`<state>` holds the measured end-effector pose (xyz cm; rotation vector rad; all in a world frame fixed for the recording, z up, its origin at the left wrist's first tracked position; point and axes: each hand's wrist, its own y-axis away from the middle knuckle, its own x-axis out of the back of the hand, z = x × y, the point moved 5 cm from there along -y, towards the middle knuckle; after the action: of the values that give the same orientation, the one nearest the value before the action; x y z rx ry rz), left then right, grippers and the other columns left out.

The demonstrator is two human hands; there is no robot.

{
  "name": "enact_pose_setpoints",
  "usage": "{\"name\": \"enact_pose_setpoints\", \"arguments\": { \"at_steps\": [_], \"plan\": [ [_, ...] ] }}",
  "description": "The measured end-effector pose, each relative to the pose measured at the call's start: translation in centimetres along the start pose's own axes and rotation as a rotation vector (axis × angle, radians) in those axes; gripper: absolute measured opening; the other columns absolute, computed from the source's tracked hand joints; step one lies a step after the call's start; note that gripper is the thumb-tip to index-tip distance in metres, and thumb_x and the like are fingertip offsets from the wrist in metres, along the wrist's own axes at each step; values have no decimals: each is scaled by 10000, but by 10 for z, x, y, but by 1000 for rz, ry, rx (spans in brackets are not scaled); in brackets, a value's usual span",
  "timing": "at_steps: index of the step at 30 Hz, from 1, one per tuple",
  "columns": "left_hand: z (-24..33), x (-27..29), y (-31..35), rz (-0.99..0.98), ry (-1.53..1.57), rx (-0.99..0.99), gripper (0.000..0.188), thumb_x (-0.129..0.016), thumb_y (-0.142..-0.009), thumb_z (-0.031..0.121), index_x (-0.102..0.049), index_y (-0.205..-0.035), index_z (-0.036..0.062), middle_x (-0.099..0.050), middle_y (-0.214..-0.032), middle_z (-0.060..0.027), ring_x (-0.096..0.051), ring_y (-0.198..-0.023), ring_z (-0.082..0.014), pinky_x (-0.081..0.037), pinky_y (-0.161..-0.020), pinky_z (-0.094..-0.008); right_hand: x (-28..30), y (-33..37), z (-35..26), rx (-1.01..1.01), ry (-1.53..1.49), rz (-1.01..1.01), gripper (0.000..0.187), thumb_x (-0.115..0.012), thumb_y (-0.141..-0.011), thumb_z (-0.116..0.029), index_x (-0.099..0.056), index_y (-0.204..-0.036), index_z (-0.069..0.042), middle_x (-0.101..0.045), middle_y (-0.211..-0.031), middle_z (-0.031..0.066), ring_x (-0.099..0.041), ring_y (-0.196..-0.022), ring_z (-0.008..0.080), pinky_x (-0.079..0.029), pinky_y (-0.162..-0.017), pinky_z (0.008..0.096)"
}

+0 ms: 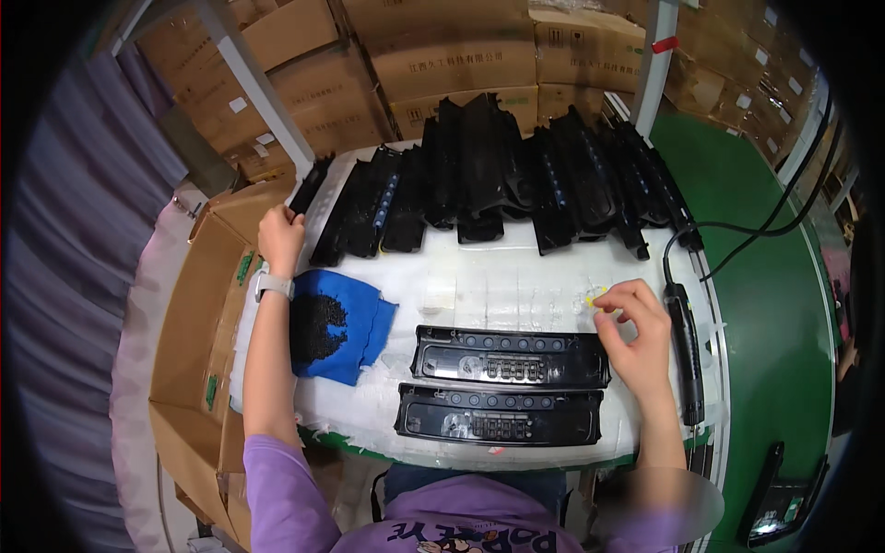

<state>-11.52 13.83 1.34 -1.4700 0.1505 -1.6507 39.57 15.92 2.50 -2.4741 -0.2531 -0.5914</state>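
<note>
My left hand [281, 241] reaches to the far left corner of the table, its fingers closed round the near end of a narrow black plastic strip [312, 187]. My right hand [636, 332] is over the right side, thumb and fingers curled together in a pinch; what lies between the fingertips is too small to tell. Right by those fingertips are small clear and yellow pieces [591, 300]. Two long black panels [442, 370] with a row of round buttons lie one before the other in front of me. A blue cloth [369, 318] carries a heap of small black parts [318, 330].
Many black plastic panels [489, 166] crowd the table's far side. A corded electric screwdriver [684, 350] lies at the right edge. An open cardboard box [184, 369] with green circuit boards [212, 392] stands left. Stacked cartons [452, 64] rise behind; another black panel [784, 498] is at lower right.
</note>
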Motion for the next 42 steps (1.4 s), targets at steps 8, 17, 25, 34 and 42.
{"name": "enact_pose_setpoints", "arguments": {
  "at_steps": [8,17,25,34,42],
  "plan": [
    [71,-21,13,-52,31,-154,303,-567,-838,320,-610,-778,26,-600,-795,-163,-583,-789,-354,-466,-670,-423,-30,4,-3,138,86,-307,317,-720,-638,-158,-627,-913,-30,-543,-975,113,-544,-926,282,-449,-791,348],
    [49,-66,9,-397,159,-90,223,-615,-796,239,-656,-835,23,-646,-773,-170,-628,-761,-324,-480,-660,-382,-53,8,1,239,175,-472,419,-721,-604,-205,-634,-982,-46,-539,-986,94,-517,-963,280,-434,-819,362],
    [34,-33,11,-187,185,-62,190,-564,-834,173,-619,-856,-8,-626,-764,-186,-606,-715,-328,-452,-639,-369,-46,10,7,168,117,-404,331,-688,-693,-169,-618,-995,-54,-519,-997,98,-525,-934,282,-441,-783,358],
    [93,26,60,-469,732,-416,145,-600,-826,99,-623,-894,-27,-625,-767,-53,-570,-720,-109,-431,-642,-226,-21,-1,-5,216,11,-70,247,-650,-657,13,-634,-902,-20,-557,-888,109,-571,-792,239,-467,-674,288],
    [222,-2,110,-898,792,-850,149,-617,-779,119,-630,-843,-15,-626,-783,-148,-598,-718,-309,-467,-652,-356,-14,-4,-1,199,71,-84,329,-704,-624,-69,-625,-940,-25,-517,-1027,139,-542,-934,276,-446,-805,334]
  ]
}}
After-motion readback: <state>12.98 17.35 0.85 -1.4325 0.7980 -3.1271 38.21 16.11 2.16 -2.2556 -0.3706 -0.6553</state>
